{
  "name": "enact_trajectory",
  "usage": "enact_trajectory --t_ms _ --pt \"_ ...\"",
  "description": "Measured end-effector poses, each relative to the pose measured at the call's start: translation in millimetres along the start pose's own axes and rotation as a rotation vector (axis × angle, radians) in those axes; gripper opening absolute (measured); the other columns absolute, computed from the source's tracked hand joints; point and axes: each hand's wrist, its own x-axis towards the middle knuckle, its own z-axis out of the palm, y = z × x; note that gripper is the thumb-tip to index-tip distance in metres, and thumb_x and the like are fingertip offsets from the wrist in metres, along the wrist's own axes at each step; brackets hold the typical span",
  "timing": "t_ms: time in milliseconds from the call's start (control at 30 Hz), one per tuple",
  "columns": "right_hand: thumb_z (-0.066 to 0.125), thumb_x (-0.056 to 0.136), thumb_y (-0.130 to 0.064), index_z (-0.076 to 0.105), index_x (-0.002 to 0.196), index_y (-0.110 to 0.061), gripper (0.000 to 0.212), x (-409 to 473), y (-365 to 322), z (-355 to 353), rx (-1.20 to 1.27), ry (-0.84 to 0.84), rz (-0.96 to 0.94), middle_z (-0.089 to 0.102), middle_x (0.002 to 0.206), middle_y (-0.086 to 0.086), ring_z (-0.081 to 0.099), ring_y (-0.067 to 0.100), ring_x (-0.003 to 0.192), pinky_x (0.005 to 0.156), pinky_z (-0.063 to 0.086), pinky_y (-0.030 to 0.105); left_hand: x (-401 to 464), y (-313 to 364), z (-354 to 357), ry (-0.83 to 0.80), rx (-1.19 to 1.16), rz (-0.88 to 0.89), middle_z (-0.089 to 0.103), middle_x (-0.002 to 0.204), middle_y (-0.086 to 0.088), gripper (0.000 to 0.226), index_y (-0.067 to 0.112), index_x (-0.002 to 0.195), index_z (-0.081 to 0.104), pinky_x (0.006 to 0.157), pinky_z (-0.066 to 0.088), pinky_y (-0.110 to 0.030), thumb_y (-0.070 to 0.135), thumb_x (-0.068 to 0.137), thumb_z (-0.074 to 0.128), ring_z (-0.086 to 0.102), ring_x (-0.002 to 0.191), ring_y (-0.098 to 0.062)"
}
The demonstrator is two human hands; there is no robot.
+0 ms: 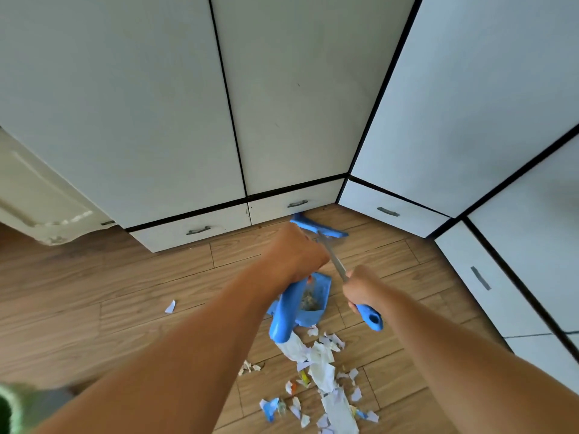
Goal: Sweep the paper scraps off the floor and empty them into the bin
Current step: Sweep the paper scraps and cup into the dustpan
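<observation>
Head view, sole entry. Wooden floor point(125, 277): carrying all items, meeting white cabinets point(156, 104) along its far edge and right edge. Paper scraps point(326, 371): lying heaped near the floor's near edge, just behind the dustpan's handle end; one stray scrap point(170, 306) is sitting well apart to the left, a few more crumbs beside the heap on its left. Dustpan point(315, 300): blue, resting between the two hands, already appearing to hold some greyish debris in its tray. Left hand point(296, 253): clenching around what appears to be the dustpan's blue upright handle point(285, 314), knuckles facing up, forearm reaching forward from the lower left. Right hand point(363, 288): closing around the broom point(336, 264) shaft just above its blue end grip, wrist angling inward, forearm entering from the lower right. Broom head point(318, 227): blue, lying near the far cabinet drawers, beyond the pan and away from the heap. Bin: not visibly identifiable; a green-edged object point(9, 408) is showing at the lower left corner, too blurred to name. Step in hand, as judged: positioning tools before gathering. Advice: bringing the broom head round behind the heap, keeping the pan's lip flat against the boards, drawing short strokes toward it, then fetching the stray piece.
</observation>
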Motion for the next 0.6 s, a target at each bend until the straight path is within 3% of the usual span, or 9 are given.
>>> enact_trajectory --t_ms 67,200,300,400,467,600 --pt "0.041 0.092 0.001 0.053 0.130 0.000 0.040 -11 15 -1 0.037 -0.012 0.042 0.057 0.065 0.010 0.051 0.016 0.046 0.045 0.046 0.025 0 -1 -3 0.003 0.001 -0.009 0.058 0.077 -0.017 0.006 0.004 0.077 0.053 0.064 0.047 -0.034 0.001 0.079 0.057 0.052 0.064 -0.026" --pt "0.039 0.092 0.005 0.049 0.130 0.001 0.040 -9 26 0 0.079 0.091 0.063 0.056 0.063 0.010 0.051 0.013 0.037 0.035 0.040 0.019 -1 3 -5 0.019 0.036 0.017 0.061 0.073 -0.016 0.007 0.006 0.072 0.053 0.064 0.050 -0.036 0.007 0.074 0.060 0.053 0.060 -0.025" --pt "0.041 0.093 0.000 0.052 0.126 0.004 0.035 12 15 -8 0.111 0.134 0.109 0.051 0.066 0.008 0.050 0.015 0.050 0.039 0.042 0.021 2 2 -5 0.029 0.053 0.015 0.066 0.075 -0.020 0.006 0.005 0.075 0.056 0.068 0.056 -0.040 0.007 0.071 0.060 0.056 0.061 -0.027" --pt "0.041 0.095 -0.005 0.053 0.126 0.010 0.036 33 8 -19 0.082 0.107 0.059 0.045 0.065 0.004 0.044 0.012 0.053 0.028 0.037 0.011 8 1 -3 0.021 0.052 0.004 0.070 0.081 -0.024 0.006 0.005 0.075 0.056 0.077 0.058 -0.048 0.007 0.071 0.060 0.057 0.061 -0.027" --pt "0.040 0.095 -0.005 0.053 0.126 0.008 0.036 41 7 -20 0.034 0.094 0.050 0.045 0.065 0.004 0.044 0.012 0.051 0.024 0.033 0.011 11 1 -1 0.030 0.060 0.011 0.071 0.080 -0.025 0.006 0.006 0.073 0.055 0.078 0.057 -0.049 0.008 0.069 0.060 0.057 0.061 -0.026" --pt "0.036 0.095 0.000 0.050 0.126 0.004 0.033 32 12 -16 -0.059 0.040 0.041 0.052 0.062 0.009 0.048 0.015 0.043 0.031 0.036 0.015 14 4 3 0.025 0.059 0.001 0.071 0.080 -0.026 0.006 0.006 0.073 0.054 0.077 0.058 -0.049 0.005 0.070 0.059 0.058 0.059 -0.027"
